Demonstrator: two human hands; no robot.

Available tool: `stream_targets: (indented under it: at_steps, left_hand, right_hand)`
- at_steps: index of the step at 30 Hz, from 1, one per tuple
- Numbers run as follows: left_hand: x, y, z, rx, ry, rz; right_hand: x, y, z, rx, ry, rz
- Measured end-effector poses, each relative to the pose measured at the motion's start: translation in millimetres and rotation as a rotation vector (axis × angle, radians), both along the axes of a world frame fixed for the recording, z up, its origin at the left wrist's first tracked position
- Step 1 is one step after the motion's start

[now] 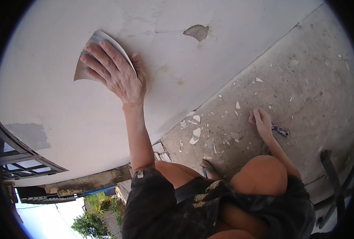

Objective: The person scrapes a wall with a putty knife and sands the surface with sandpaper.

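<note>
My left hand (115, 71) lies flat, fingers spread, over a curved sheet of sandpaper (92, 39) against the pale wall (177, 75). The sheet's corners lift away from the wall, and its thumb-side edge passes between my thumb and fingers. My right hand (260, 121) is closed, low over the floor beside my knee. A dark patterned handle (280, 130) with a hole near its end sticks out beside the heel of that hand. Its other end is hidden, and I cannot tell whether my fingers grip it.
A chipped hole (197, 32) exposes rough grey under the wall's coat. Flakes of paint or plaster (195, 136) litter the concrete floor (312, 79). A black metal frame (336, 187) stands at right. At lower left are a grey patch (29, 134) and a window (25, 165).
</note>
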State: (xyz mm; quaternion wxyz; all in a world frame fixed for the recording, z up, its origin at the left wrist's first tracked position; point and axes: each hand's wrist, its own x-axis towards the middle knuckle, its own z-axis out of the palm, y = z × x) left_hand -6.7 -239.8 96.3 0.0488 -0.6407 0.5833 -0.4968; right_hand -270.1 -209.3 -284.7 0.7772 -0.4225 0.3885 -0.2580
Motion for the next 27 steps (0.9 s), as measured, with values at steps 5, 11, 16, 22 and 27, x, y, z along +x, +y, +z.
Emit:
stream_targets:
  at_steps: [5,11,16,22,27]
  left_hand:
    - [-14,-14,-46,-0.016,0.163,0.014]
    - [-10,25,-171,0.520,0.067,0.078]
    - [-9,6,-27,-0.103,0.158,0.045]
    - [-30,-20,-120,0.203,0.050,0.078]
    - [-16,10,-109,0.288,0.082,0.126]
  right_hand:
    - [1,-12,18,0.092,-0.014,-0.044]
    - [-3,-21,25,0.001,0.020,-0.034]
    - [-18,-31,1,-0.002,0.090,-0.105]
    - [-3,-35,12,-0.009,0.059,-0.139]
    - [-4,-31,17,-0.047,0.035,-0.079]
